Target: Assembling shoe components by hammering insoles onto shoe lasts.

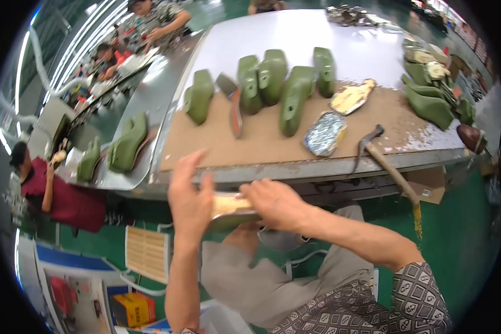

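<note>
Above my lap, a green shoe last (228, 223) lies with its pale tan sole side turned up. My right hand (277, 205) grips its right end, the fingers curled over the edge. At the other end is my left hand (188, 201), its fingers stretched upward and apart, slightly blurred; the palm side is against or very close to the last. On the bench ahead, several green shoe lasts (298, 103) stand in a loose row, with a dark, red-edged piece (236, 111) among them. A hammer (385, 166) with a wooden handle hangs over the bench's front edge.
Brown board (206, 146) covers the near benchtop. A silver-wrapped pad (324, 133) and a yellowish sole-shaped piece (353, 97) lie right of the lasts. More lasts (428, 106) pile up at right; others (129, 143) sit on a metal surface at left. Co-workers (61, 192) are beyond.
</note>
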The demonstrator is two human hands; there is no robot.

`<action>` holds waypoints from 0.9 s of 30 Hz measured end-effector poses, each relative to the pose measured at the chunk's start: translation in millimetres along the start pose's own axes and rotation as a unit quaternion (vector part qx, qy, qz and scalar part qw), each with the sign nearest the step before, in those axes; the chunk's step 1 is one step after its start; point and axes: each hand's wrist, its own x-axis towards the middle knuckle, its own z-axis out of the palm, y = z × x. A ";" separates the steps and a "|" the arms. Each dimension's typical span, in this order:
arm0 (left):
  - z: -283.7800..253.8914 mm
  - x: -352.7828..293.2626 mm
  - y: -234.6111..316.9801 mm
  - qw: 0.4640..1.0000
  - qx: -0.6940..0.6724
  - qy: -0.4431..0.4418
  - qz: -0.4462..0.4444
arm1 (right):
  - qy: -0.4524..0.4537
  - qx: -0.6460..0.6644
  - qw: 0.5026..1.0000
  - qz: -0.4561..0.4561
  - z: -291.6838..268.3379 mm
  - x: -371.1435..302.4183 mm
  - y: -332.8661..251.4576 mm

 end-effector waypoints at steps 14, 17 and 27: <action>220.4 105.3 60.2 0.933 0.083 -0.331 0.119 | 0.119 0.247 0.962 0.009 11.5 7.9 -0.5; 215.5 103.2 60.1 0.945 -0.016 -0.315 0.082 | 0.134 0.198 0.971 -0.007 18.1 8.0 0.7; 213.5 98.2 62.2 0.957 -0.062 -0.274 0.077 | 0.134 0.141 0.980 -0.033 6.3 9.1 -6.7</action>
